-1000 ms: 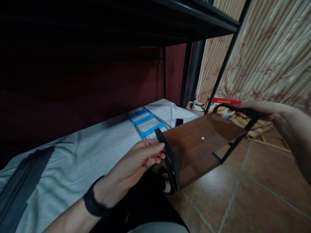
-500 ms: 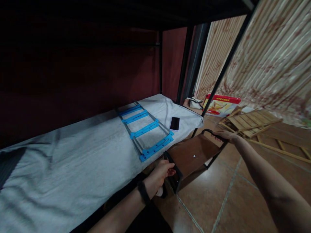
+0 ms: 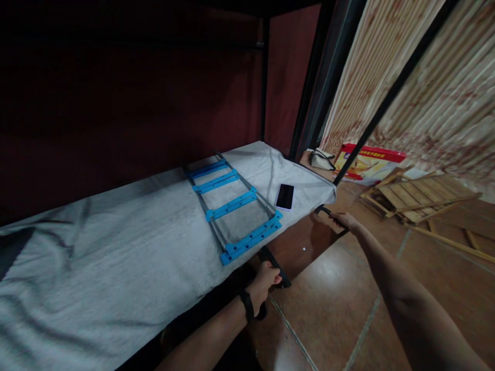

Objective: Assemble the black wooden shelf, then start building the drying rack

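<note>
Between my hands is a small brown-topped table [image 3: 305,242] with a black frame, a low bench by its look. My left hand [image 3: 266,279] is closed on the frame at its near end. My right hand [image 3: 344,220] has its fingers wrapped round the black frame at the far end. The table's left side lies beneath the edge of the cloth-covered bed, and its legs are hidden. On the bed rests a rack [image 3: 240,206] of blue slotted bars and grey rods. A phone [image 3: 285,197] lies to the right of the rack.
A light grey cloth [image 3: 135,247] covers the bed, with black posts [image 3: 264,82] at its far end. Wooden slatted pieces [image 3: 425,193] lie on the tiled floor [image 3: 332,304] at right. Behind them are a red and yellow box [image 3: 371,164] and a patterned curtain [image 3: 433,93].
The table has shifted leftward, closer to and partly under the bed's edge, with both hands still on it. Its legs, visible before, are now out of sight. The view has turned slightly.
</note>
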The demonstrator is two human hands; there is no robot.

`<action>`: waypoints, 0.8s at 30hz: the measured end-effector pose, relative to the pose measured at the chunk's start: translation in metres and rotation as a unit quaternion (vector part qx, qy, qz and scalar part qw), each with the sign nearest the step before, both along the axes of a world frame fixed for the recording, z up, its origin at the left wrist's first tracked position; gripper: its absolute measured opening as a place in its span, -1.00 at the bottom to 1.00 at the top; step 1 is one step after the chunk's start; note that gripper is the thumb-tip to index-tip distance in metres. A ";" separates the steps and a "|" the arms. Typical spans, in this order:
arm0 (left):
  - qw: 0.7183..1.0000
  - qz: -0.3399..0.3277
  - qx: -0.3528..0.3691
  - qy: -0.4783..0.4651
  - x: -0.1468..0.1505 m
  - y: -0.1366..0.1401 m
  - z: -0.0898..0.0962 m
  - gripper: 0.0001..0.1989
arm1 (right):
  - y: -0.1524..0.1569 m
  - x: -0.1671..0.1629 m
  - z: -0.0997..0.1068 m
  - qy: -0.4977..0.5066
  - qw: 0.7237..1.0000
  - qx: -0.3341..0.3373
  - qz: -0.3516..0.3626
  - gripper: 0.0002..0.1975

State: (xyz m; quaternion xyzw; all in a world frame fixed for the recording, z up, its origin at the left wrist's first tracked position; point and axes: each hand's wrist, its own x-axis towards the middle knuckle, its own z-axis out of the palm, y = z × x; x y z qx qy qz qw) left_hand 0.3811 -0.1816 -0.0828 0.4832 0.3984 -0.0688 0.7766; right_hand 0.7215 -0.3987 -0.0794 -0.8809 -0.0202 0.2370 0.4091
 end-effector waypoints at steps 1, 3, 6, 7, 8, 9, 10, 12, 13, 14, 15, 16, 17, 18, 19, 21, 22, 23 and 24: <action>1.000 0.003 0.004 -0.003 0.001 0.000 -0.002 -0.84 | 0.001 0.001 -0.006 -0.007 1.000 -0.007 0.000 -0.74; 1.000 0.010 0.018 -0.008 0.004 0.000 -0.005 -0.84 | 0.003 0.004 -0.015 -0.020 1.000 -0.021 -0.001 -0.70; 0.999 0.014 0.028 -0.013 0.010 -0.003 -0.008 -0.88 | 0.001 0.009 -0.022 -0.033 0.999 -0.038 0.006 -0.65; 0.999 0.014 0.031 -0.013 0.012 -0.005 -0.009 -0.89 | 0.000 0.011 -0.023 -0.038 0.998 -0.044 0.009 -0.64; 0.999 0.012 0.032 -0.011 0.014 -0.006 -0.010 -0.90 | -0.001 0.013 -0.023 -0.043 0.998 -0.049 0.012 -0.64; 0.999 0.009 0.033 -0.010 0.015 -0.007 -0.011 -0.90 | -0.002 0.015 -0.023 -0.048 0.997 -0.054 0.015 -0.64; 0.999 0.004 0.034 -0.007 0.015 -0.008 -0.013 -0.90 | -0.003 0.016 -0.023 -0.053 0.997 -0.060 0.019 -0.64; 0.999 -0.006 0.033 -0.003 0.015 -0.007 -0.016 -0.87 | -0.004 0.017 -0.022 -0.063 0.995 -0.072 0.028 -0.65; 0.999 -0.011 0.031 0.001 0.013 -0.005 -0.018 -0.84 | -0.004 0.017 -0.022 -0.069 0.994 -0.079 0.033 -0.65; 0.999 -0.015 0.028 0.004 0.012 -0.003 -0.021 -0.82 | -0.005 0.015 -0.022 -0.075 0.993 -0.086 0.038 -0.65; 0.999 -0.018 0.026 0.008 0.009 -0.001 -0.023 -0.80 | -0.005 0.013 -0.022 -0.081 0.991 -0.092 0.043 -0.66; 0.999 -0.022 0.021 0.011 0.007 0.001 -0.026 -0.78 | -0.006 0.010 -0.023 -0.087 0.990 -0.097 0.047 -0.66; 0.999 -0.026 0.017 0.011 0.005 0.003 -0.028 -0.77 | -0.006 0.007 -0.023 -0.093 0.989 -0.103 0.051 -0.67; 0.999 -0.031 0.011 0.010 0.002 0.004 -0.030 -0.77 | -0.007 0.004 -0.024 -0.104 0.987 -0.111 0.057 -0.67; 0.999 -0.035 0.004 0.005 0.000 0.005 -0.032 -0.78 | -0.008 0.001 -0.024 -0.118 0.984 -0.121 0.063 -0.66; 0.999 -0.040 -0.007 -0.007 -0.003 0.007 -0.034 -0.77 | -0.009 -0.004 -0.025 -0.157 0.974 -0.144 0.080 -0.65; 0.999 -0.040 -0.010 -0.011 -0.005 0.007 -0.034 -0.75 | -0.010 -0.005 -0.025 -0.178 0.968 -0.155 0.089 -0.63; 0.999 -0.040 -0.010 -0.013 -0.006 0.007 -0.034 -0.73 | -0.010 -0.006 -0.025 -0.196 0.962 -0.164 0.097 -0.62; 0.999 -0.039 -0.009 -0.014 -0.006 0.007 -0.034 -0.70 | -0.011 -0.007 -0.026 -0.212 0.957 -0.170 0.103 -0.60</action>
